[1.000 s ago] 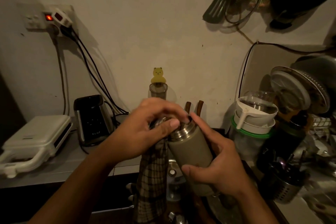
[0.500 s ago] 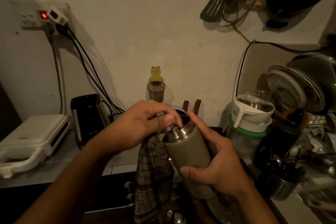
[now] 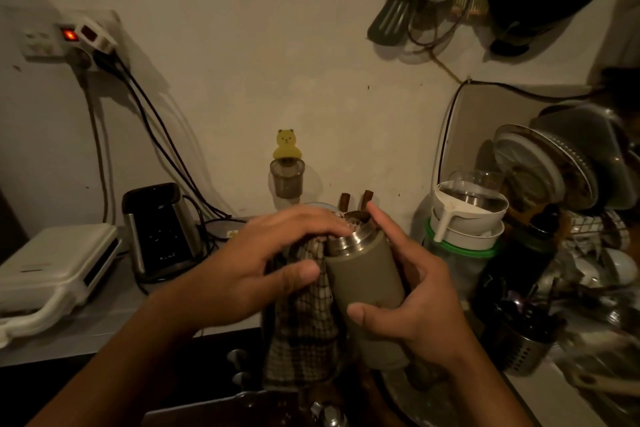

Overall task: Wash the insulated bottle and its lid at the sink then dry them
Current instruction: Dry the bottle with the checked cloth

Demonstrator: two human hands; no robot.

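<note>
At centre frame the right hand [image 3: 415, 295] still grips the bottle [image 3: 367, 274], and the left hand [image 3: 263, 263], pinching the checked cloth [image 3: 304, 329], has flattened over its mouth.

Bottle [image 3: 367, 274] mouth hid. by cloth [image 3: 308, 315].

Crowded right, open left
Right of the fingers [image 3: 385, 222] stacked bowls [image 3: 467, 220] and a cutlery holder [image 3: 523, 352] crowd close; leftward, bare table [image 3: 104, 317].

Both forearms reach in from below. The left hand [image 3: 263, 263] pinches a checked cloth [image 3: 304, 333] at the mouth of the olive insulated bottle [image 3: 367, 274]. The right hand [image 3: 422, 298] wraps the bottle's body, forefinger raised along the rim.
</note>
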